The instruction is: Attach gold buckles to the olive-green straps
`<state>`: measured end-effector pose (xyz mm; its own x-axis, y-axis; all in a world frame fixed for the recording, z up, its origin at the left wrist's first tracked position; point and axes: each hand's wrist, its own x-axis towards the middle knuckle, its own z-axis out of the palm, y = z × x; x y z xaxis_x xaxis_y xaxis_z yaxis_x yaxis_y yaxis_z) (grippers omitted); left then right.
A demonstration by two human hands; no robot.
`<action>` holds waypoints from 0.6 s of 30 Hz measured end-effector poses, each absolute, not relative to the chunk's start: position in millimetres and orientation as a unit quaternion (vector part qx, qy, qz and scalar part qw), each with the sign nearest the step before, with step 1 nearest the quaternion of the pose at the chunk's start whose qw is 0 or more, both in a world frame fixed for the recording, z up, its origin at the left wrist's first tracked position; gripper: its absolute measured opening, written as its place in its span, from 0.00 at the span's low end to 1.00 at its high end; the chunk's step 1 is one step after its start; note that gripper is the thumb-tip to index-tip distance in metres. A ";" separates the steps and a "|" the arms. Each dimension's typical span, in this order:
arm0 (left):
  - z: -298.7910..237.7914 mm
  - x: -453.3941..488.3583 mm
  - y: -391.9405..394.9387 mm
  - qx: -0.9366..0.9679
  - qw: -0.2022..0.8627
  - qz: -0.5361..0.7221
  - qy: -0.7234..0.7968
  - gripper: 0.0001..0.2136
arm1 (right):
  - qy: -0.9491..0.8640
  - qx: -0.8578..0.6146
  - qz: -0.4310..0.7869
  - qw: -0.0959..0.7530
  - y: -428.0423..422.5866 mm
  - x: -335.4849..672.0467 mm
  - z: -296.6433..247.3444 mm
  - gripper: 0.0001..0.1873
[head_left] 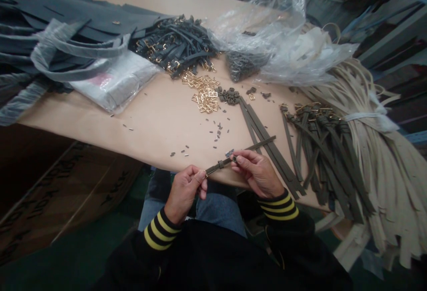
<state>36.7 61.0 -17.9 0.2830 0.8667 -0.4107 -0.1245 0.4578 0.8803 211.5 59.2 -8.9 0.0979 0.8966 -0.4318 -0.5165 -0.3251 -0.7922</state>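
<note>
I hold a thin olive-grey strap in both hands above the table's near edge. My left hand pinches its near end, fingers closed. My right hand grips it further along, fingertips closed round a small loop on the strap. The strap's far end points up and right over the table. A row of loose olive straps lies just beyond my right hand.
Gold buckles and small dark loops lie mid-table, tiny metal pins scattered around. A pile of finished olive straps lies right, cream straps beyond. Black straps, plastic bags and dark leather pieces sit further back.
</note>
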 end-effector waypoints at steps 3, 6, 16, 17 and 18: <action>-18.2 37.5 60.8 0.384 0.705 0.352 0.482 0.11 | -0.199 -0.508 0.636 0.545 58.6 211.0 -9.1 0.11; -17.9 38.1 60.6 0.386 0.705 0.353 0.479 0.11 | -0.227 -0.520 0.615 0.547 58.8 210.2 -10.1 0.09; -18.7 37.0 60.0 0.378 0.707 0.361 0.476 0.10 | -0.332 -0.593 0.570 0.461 63.0 222.6 -7.4 0.13; -18.6 37.1 60.0 0.379 0.706 0.361 0.477 0.10 | -0.342 -0.600 0.565 0.452 63.3 222.9 -6.6 0.13; -18.5 37.2 60.0 0.379 0.706 0.360 0.478 0.10 | -0.354 -0.604 0.560 0.443 63.7 222.9 -6.2 0.13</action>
<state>37.2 60.0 -18.5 0.2833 0.8704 -0.4027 -0.1451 0.4539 0.8792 222.9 63.7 -6.2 0.1228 0.9238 -0.3628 -0.0674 -0.3569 -0.9317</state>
